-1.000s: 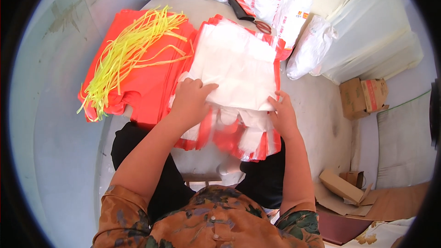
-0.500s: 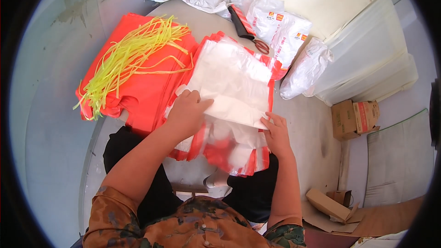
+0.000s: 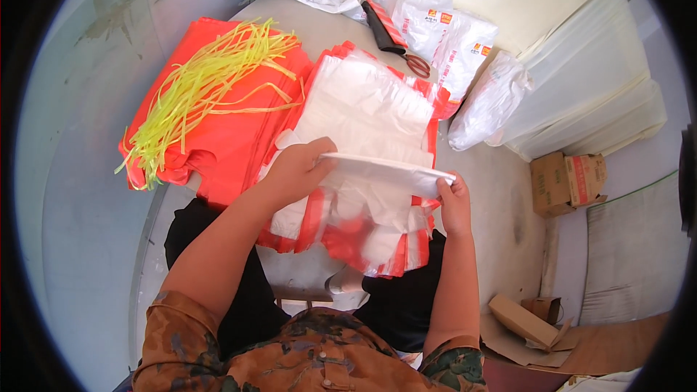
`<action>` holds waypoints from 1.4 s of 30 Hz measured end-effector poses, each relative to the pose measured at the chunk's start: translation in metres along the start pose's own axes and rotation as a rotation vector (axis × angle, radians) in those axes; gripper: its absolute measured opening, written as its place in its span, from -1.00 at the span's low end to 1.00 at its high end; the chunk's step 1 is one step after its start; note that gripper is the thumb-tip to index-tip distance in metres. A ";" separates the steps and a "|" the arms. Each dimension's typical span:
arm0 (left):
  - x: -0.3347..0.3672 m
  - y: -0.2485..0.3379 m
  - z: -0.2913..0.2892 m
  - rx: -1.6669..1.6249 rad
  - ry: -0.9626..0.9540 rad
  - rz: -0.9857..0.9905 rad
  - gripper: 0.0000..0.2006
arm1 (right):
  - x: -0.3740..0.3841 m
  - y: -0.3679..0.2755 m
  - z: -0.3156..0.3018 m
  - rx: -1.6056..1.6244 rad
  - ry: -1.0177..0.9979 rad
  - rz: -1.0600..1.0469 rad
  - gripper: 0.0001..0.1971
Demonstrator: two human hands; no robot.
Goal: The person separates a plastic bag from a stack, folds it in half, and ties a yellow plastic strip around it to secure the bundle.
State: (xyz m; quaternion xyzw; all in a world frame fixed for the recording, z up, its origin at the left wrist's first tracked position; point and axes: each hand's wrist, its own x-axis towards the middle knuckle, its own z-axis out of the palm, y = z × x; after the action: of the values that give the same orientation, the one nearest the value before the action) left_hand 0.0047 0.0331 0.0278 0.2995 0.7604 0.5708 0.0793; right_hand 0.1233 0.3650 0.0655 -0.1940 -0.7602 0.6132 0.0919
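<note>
My left hand [image 3: 296, 171] pinches one end of a folded white plastic bag [image 3: 388, 169] between thumb and fingers. At the other end my right hand [image 3: 455, 203] grips its corner, so the fold stretches between both hands as a narrow band. Beneath it lies a stack of white plastic bags with red edges [image 3: 367, 112], spread over my lap and the surface in front. To the left, a thick pile of red bags [image 3: 229, 141] touches the stack. A loose bundle of yellow plastic strips [image 3: 200, 94] rests on that pile.
Beyond the stack lie scissors with brownish-red handles [image 3: 417, 65] beside a black-and-red object [image 3: 385, 25]. White printed sacks [image 3: 457, 43] line the back, and a rolled white bag [image 3: 490, 101] lies right. Cardboard boxes [image 3: 552, 185] stand by the right wall; flattened cardboard [image 3: 526, 327] lies nearer.
The white bag's folded edge has been raised off the stack into a taut band. My right hand has moved right and closed on its corner; my left hand has tightened its pinch.
</note>
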 end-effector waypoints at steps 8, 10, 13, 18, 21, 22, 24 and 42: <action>0.028 0.014 0.011 0.045 0.181 -0.245 -0.40 | 0.048 0.018 0.012 -0.026 0.116 -0.070 -0.78; 0.027 0.017 0.014 0.055 0.184 -0.219 -0.31 | 0.057 0.026 0.012 -0.149 0.195 -0.075 -0.67; 0.029 0.012 0.016 0.116 0.186 -0.168 -0.22 | 0.067 0.039 0.012 -0.148 0.226 -0.071 -0.65; 0.033 -0.006 0.023 0.182 0.278 -0.082 -0.28 | 0.074 0.045 0.015 -0.211 0.274 -0.041 -0.63; 0.038 -0.006 0.024 0.187 0.285 -0.146 -0.39 | 0.076 0.051 0.013 -0.219 0.274 -0.036 -0.62; 0.039 -0.008 0.024 0.177 0.290 -0.156 -0.44 | 0.076 0.052 0.013 -0.217 0.272 -0.035 -0.62; 0.041 -0.008 0.025 0.164 0.293 -0.165 -0.48 | 0.080 0.059 0.004 -0.276 0.252 -0.006 -0.66; 0.022 -0.006 0.041 0.696 -0.032 0.475 -0.45 | 0.016 -0.012 0.076 -1.082 -0.317 -0.877 -0.50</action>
State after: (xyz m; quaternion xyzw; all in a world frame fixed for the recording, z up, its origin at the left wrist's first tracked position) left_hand 0.0039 0.0775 0.0136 0.4840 0.8164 0.2777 -0.1486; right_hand 0.0774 0.3009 0.0582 0.2027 -0.9700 0.0775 0.1096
